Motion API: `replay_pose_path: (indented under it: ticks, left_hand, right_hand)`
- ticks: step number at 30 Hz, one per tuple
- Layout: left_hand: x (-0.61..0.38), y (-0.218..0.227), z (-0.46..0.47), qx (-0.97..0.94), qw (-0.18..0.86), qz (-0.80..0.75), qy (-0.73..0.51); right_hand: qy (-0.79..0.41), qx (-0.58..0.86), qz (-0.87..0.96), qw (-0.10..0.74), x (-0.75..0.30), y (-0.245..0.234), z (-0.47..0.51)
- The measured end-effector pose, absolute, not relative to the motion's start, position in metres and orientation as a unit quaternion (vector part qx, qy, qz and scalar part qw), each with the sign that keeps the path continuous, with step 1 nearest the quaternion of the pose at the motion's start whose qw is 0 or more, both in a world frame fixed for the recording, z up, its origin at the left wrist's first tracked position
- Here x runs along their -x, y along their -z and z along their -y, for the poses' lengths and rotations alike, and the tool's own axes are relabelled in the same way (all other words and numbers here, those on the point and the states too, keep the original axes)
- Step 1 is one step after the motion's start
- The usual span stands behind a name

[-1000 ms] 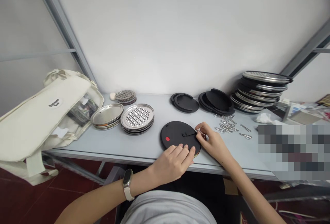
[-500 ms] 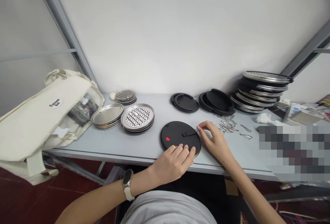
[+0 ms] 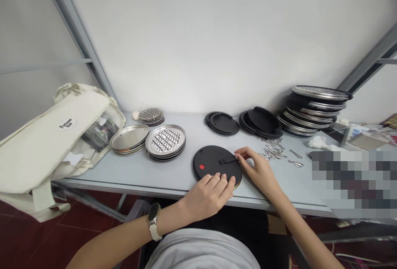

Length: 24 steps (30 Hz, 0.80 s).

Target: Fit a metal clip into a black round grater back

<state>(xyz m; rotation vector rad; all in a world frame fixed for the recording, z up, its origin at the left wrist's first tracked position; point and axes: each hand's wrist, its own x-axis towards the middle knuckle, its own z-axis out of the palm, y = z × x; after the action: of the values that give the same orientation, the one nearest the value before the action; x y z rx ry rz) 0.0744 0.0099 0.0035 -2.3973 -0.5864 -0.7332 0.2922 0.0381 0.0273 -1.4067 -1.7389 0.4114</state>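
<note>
Left hand [image 3: 207,197], fingers [image 3: 222,181] spread flat and resting on the near edge of one round matte-black plastic disc [image 3: 214,162]. Watch with a pale strap [image 3: 154,221] on that wrist. The disc lies flat on a pale-grey table [image 3: 176,176], just ahead of these fingers; it carries one red dot [image 3: 202,166] and one small black tab [image 3: 226,161]. A thin metal rim [image 3: 238,185] shows beneath its edge.

Right hand [image 3: 259,174], thumb and forefinger narrowly pinched at the disc's far edge, fingertips [image 3: 236,154] touching or just beside it. Anything small between them: cannot tell.

Beyond the fingers, two stacks of black round lids [image 3: 223,123]. Left of them, three stacks of steel discs, two with grater holes [image 3: 165,141], one plain [image 3: 128,139]. Past the right fingertips, one taller, tilted stack of steel graters and black rings [image 3: 313,108] and a loose heap of small metal clips [image 3: 273,152]; clip count unclear. Stack counts also unclear. Far left, one cream canvas tote bag [image 3: 52,145]. Pixelated patch [image 3: 353,182] at the right hides the table there.
</note>
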Motion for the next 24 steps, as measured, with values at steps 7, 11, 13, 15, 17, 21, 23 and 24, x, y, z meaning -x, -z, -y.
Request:
replay_pose_path:
  ticks: [7, 11, 13, 15, 17, 21, 23, 24]
  left_hand:
    - [-0.0750, -0.0025, -0.0101, 0.893, 0.282, 0.219, 0.275]
    - [-0.0745, -0.0035, -0.0100, 0.894, 0.281, 0.219, 0.270]
    - [-0.0743, -0.0040, -0.0098, 0.894, 0.282, 0.219, 0.269]
    - [-0.0742, -0.0043, -0.0096, 0.894, 0.283, 0.218, 0.271]
    - [-0.0741, -0.0043, -0.0096, 0.895, 0.283, 0.216, 0.270]
    - [-0.0740, -0.0037, -0.0099, 0.895, 0.287, 0.216, 0.263]
    - [-0.0742, -0.0034, -0.0100, 0.895, 0.285, 0.220, 0.263]
    - [-0.0743, -0.0033, -0.0099, 0.895, 0.284, 0.221, 0.264]
  right_hand:
    - [-0.154, 0.578, 0.680, 0.423, -0.2941, -0.0241, -0.0393]
    - [-0.170, 0.573, 0.675, 0.432, -0.2950, -0.0202, -0.0423]
    - [-0.176, 0.567, 0.676, 0.436, -0.2947, -0.0201, -0.0424]
    - [-0.175, 0.564, 0.680, 0.435, -0.2940, -0.0214, -0.0417]
    - [-0.166, 0.562, 0.687, 0.431, -0.2932, -0.0234, -0.0407]
    - [-0.151, 0.555, 0.700, 0.423, -0.2931, -0.0252, -0.0401]
    - [-0.148, 0.553, 0.705, 0.420, -0.2937, -0.0247, -0.0402]
    - [-0.147, 0.553, 0.707, 0.417, -0.2939, -0.0245, -0.0402]
